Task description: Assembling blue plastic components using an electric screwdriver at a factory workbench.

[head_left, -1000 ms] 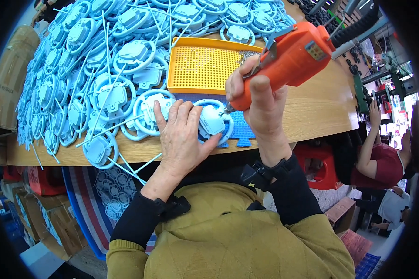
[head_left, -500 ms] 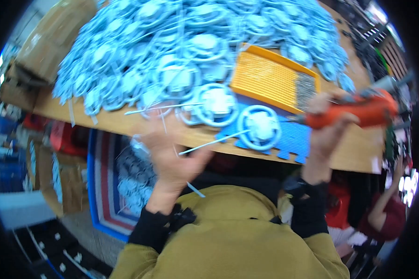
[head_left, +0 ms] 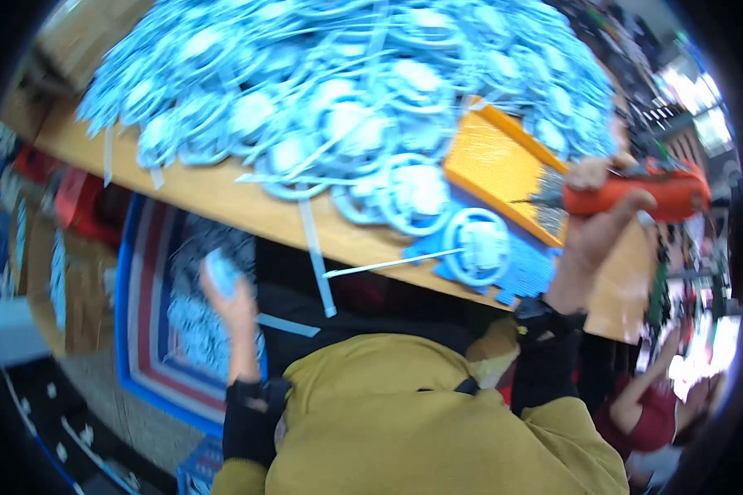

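My left hand [head_left: 236, 307] is closed around a small light blue plastic part [head_left: 222, 272], over a striped open box [head_left: 144, 305] beside the table. Motion blurs the part's shape. My right hand [head_left: 590, 235] grips an orange-red electric screwdriver [head_left: 636, 195], its tip pointing left over a yellow tray [head_left: 491, 157] with small metal screws at its near right end. Just left of that wrist, a light blue ring-shaped part [head_left: 476, 247] with a long thin rod lies on a blue foam mat [head_left: 530, 271]. Similar ring parts [head_left: 417, 194] lie beside it.
A large heap of light blue parts [head_left: 305, 74] covers the back of the wooden table [head_left: 210, 181]. Light blue parts lie inside the striped box. Cardboard boxes [head_left: 91, 289] stand at the left. Another person [head_left: 648, 412] is at the far right.
My left hand has moved left and down, from the table's front edge to over the striped box. The screwdriver stays in my right hand, its tip now over the tray. The whole view has shifted.
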The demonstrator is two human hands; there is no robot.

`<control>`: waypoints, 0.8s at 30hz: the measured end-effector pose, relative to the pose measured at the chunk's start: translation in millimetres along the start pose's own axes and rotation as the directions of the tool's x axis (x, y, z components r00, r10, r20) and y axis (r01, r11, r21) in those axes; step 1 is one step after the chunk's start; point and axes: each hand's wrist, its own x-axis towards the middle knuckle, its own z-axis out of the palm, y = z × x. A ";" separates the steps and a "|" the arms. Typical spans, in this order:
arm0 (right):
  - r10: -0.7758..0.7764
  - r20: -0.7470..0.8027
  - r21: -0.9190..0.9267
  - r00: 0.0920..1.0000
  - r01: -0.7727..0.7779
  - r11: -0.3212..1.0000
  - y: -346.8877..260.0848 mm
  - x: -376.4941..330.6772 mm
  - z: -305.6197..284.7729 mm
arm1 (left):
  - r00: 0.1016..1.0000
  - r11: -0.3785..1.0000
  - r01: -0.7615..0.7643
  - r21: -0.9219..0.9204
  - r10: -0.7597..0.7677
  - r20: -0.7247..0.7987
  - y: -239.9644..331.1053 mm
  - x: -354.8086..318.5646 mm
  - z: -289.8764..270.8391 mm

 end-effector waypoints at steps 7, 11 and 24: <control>-0.103 -0.082 -0.181 0.991 0.087 0.980 -9.0 11.7 -21.0 | 0.551 0.694 -0.509 -0.509 0.717 0.427 247.4 43.5 -3.5; -0.127 -0.097 -0.054 0.987 0.122 0.991 20.7 29.1 -33.5 | -0.058 0.419 -0.676 -0.607 0.790 0.610 321.7 12.9 54.7; -0.068 -0.040 -0.079 0.997 0.065 0.995 54.0 52.9 -33.6 | 0.000 0.346 -0.805 -0.482 0.812 0.584 325.1 -11.4 110.6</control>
